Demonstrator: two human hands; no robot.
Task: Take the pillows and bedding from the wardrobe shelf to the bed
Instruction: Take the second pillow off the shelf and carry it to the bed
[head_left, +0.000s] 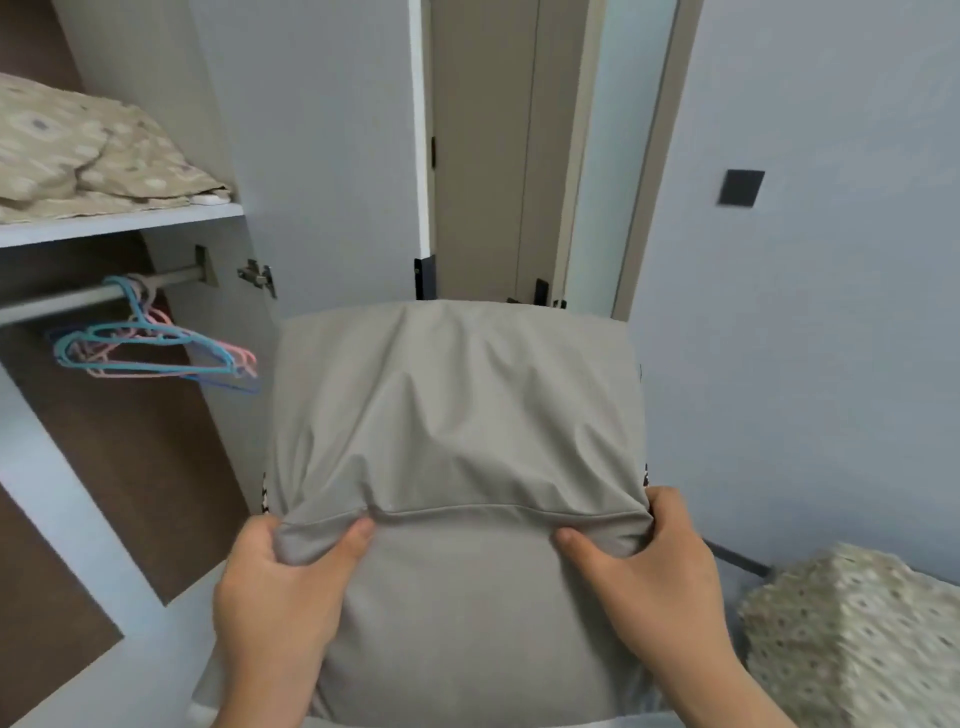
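A grey pillow (457, 410) fills the middle of the view, held up in front of me. My left hand (280, 587) pinches its near left corner and my right hand (654, 571) grips its near right corner, thumbs on top along the seam. Beige patterned bedding (88, 156) lies folded on the white wardrobe shelf (119, 221) at the upper left. More patterned bedding (857, 639) lies at the lower right, on what may be the bed.
Under the shelf a rail (93, 296) carries several blue and pink hangers (156, 348). The open wardrobe door (322, 156) stands behind the pillow, a room door (483, 145) beyond it. A dark wall switch (741, 188) is on the right wall.
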